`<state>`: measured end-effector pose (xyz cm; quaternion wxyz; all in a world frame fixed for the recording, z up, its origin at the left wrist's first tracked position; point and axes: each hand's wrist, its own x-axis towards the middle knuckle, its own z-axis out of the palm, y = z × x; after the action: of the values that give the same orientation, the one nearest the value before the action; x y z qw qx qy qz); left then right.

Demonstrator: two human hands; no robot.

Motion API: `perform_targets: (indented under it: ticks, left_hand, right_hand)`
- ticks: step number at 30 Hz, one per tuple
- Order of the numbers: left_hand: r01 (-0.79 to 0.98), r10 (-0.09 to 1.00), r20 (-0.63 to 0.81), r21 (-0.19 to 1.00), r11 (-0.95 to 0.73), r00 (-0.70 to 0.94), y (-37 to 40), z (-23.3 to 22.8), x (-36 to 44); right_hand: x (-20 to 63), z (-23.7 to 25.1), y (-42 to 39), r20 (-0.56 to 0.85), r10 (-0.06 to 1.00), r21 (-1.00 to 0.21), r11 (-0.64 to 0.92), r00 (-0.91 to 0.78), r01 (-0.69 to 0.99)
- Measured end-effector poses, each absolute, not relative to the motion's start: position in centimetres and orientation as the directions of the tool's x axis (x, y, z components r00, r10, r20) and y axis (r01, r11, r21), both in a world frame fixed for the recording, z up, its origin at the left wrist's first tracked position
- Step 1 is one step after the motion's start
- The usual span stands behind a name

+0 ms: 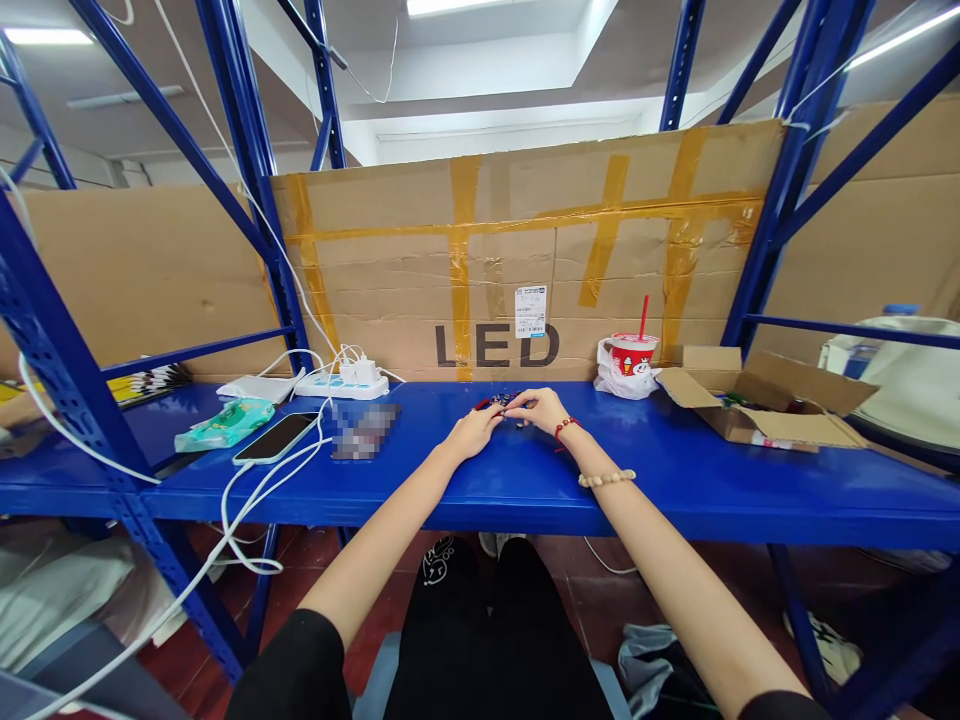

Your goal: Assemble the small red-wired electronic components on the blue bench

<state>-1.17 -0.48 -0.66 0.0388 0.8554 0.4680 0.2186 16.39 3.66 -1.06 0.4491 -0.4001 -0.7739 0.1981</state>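
Note:
Both hands meet over the blue shelf top (570, 480), near its middle. My left hand (474, 432) rests low with its fingers drawn together at a small cluster of dark and red pieces (496, 401), too small to name. From the right, my right hand (541, 408) bends its fingers into a pinch at the same cluster, its fingertips close to those of the left. What lies between the fingers of either hand is hidden. A red bracelet (567, 427) and a beaded bracelet (607, 478) circle the right wrist and forearm.
Left of the hands lie a phone (277, 438), a green packet (225, 425), white cables (244, 500) and a power strip (341, 384). Farther right stand a red cup (634, 355) and an open cardboard box (757, 425). Taped cardboard (375, 290) walls the back.

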Motion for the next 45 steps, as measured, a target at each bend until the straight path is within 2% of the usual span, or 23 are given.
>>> perform_targets:
  ticks: [17,25,32,40,45]
  left_hand:
    - [0.808,0.822,0.353,0.236,-0.540,0.446,-0.3,-0.9,-1.1]
    - [0.798,0.834,0.348,0.289,-0.529,0.428,-0.1,-1.0,-1.1]
    - [0.713,0.782,0.387,0.340,-0.613,0.488,0.4,-1.4,-1.3]
    - [0.710,0.774,0.373,0.323,-0.626,0.512,0.1,-1.3,-1.3]
    - [0.708,0.773,0.399,0.333,-0.623,0.492,-0.1,-1.1,-1.3]
  right_hand:
    - [16.3,-1.0,3.3,0.492,0.830,-0.664,0.554,-0.263,0.502]
    - [16.3,-0.9,3.3,0.515,0.805,-0.650,0.590,-0.293,0.478]
    - [16.5,-1.1,3.7,0.535,0.793,-0.646,0.607,-0.292,0.463]
    - [16.3,-1.0,3.3,0.469,0.841,-0.649,0.536,-0.271,0.540]
    - [16.0,-0.5,2.8,0.496,0.834,-0.646,0.541,-0.243,0.538]
